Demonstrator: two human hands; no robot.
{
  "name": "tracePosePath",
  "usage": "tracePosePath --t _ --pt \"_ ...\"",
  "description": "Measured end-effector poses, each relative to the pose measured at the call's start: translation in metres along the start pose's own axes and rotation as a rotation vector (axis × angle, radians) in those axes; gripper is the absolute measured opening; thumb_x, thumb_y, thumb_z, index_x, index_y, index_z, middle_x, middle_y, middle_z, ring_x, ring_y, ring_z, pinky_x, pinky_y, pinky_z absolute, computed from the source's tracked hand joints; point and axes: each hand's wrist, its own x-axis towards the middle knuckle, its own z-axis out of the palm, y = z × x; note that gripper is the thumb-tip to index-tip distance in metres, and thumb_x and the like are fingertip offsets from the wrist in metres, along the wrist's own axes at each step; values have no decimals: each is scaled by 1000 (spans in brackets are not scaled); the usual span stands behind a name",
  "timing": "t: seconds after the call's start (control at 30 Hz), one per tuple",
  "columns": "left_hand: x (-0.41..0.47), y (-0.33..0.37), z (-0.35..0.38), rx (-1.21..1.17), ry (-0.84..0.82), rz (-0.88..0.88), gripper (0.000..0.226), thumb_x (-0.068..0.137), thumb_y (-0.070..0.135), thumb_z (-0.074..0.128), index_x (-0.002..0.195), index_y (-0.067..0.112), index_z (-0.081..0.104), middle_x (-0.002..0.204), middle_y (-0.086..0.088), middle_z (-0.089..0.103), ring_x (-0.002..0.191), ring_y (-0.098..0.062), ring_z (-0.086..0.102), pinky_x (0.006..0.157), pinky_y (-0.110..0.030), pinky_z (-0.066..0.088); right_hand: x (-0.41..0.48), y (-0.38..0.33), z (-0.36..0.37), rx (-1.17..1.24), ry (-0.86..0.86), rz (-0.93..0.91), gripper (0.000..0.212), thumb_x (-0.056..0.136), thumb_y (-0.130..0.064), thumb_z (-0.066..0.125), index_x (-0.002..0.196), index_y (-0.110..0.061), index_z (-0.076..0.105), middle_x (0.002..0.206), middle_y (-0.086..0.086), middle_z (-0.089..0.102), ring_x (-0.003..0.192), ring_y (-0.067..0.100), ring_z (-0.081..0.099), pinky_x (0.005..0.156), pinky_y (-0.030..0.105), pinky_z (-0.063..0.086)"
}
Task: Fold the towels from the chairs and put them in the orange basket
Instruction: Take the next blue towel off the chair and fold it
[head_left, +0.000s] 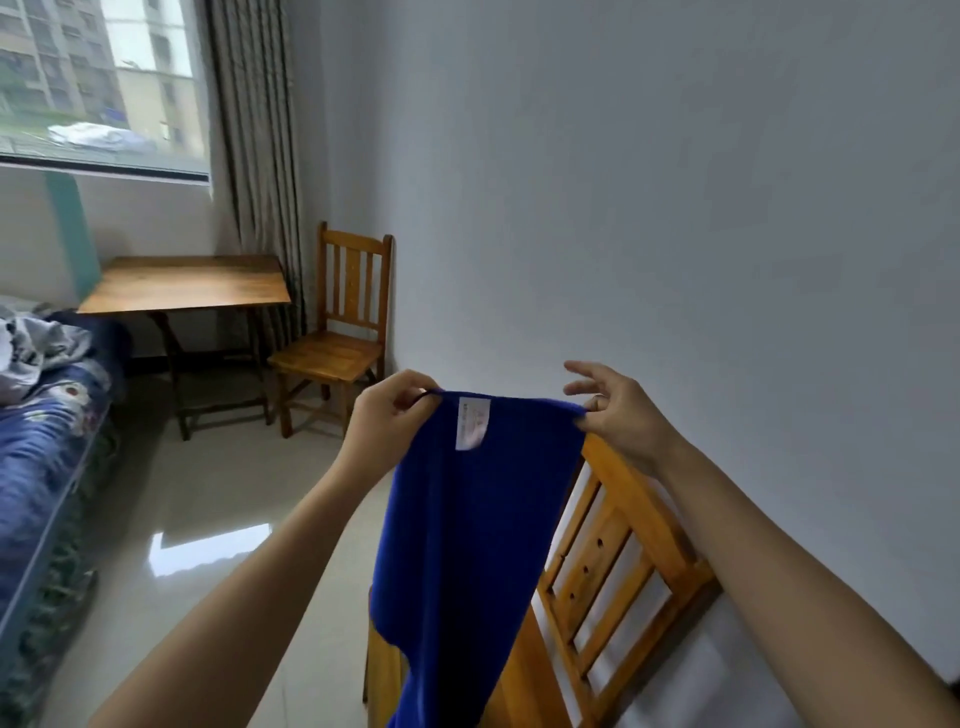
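Observation:
A bright blue towel with a small white label near its top edge hangs in front of me. My left hand pinches its top left corner. My right hand pinches the top right corner between thumb and forefinger, its other fingers spread. The towel drapes down over the seat of a wooden chair that stands against the white wall just below my hands. No orange basket is in view.
A second wooden chair stands in the far corner beside a wooden table under the window. A bed with blue patterned bedding runs along the left. Glossy tiled floor lies between bed and chairs.

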Motion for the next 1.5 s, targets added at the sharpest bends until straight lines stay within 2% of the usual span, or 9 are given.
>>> tracePosePath --t 0.1,0.33,0.47,0.57,0.7,0.9,1.1,1.2,1.5 --pt "-1 -7 -3 88 -33 -13 9 90 10 55 91 16 62 75 0 61 71 -13 57 65 -21 48 3 1 -4 11 -43 2 12 87 -3 60 95 -10 67 90 8 67 90 25 63 77 31 54" --pt "-21 -52 -4 341 -343 -128 10 87 13 61 87 23 61 82 -5 63 73 -15 58 70 -28 50 17 6 -4 453 100 123 29 90 3 41 71 -9 59 67 3 54 65 15 49 54 20 43" --pt "-44 -78 -9 254 -452 -295 17 85 3 59 79 18 60 79 -5 65 71 -15 62 71 -28 53 20 14 -16 618 121 149 29 94 -3 38 72 -10 55 69 4 51 65 17 46 44 19 42" --pt "-52 -84 -16 127 -372 -392 8 86 0 58 83 6 63 83 -10 68 77 -20 67 70 -27 56 24 25 -29 693 176 182 24 95 -7 42 75 -9 55 74 6 53 67 18 49 52 23 47" --pt "-54 -82 -22 4 -277 -468 7 86 -2 57 87 0 63 85 -14 67 81 -24 64 74 -29 52 29 45 -45 714 223 233 15 93 -15 52 78 -12 55 77 4 52 70 17 48 63 30 39" --pt "-52 -83 -22 -328 -54 -568 7 84 -1 57 86 5 61 71 -3 70 83 -27 63 71 -31 54 29 75 -54 696 259 259 12 93 -16 53 85 -10 60 86 4 59 79 15 54 71 28 49" --pt "-28 -67 -14 -743 191 -578 22 87 -2 51 96 16 60 79 -4 69 74 -17 68 64 -28 58 44 100 -63 664 352 268 17 96 -22 51 83 -15 60 86 1 59 80 14 55 68 25 49" --pt "-4 -61 -14 -792 242 -530 19 88 2 52 92 17 62 75 0 70 72 -13 69 65 -27 58 62 101 -64 600 398 238 25 97 -24 48 75 -16 58 81 -1 57 80 15 52 77 30 47" --pt "85 -48 -25 -734 252 -377 12 88 10 57 90 19 65 86 3 72 82 -12 68 67 -26 55 133 81 -78 478 434 192 29 98 -29 43 73 -17 52 78 -2 53 85 19 47 79 33 46"
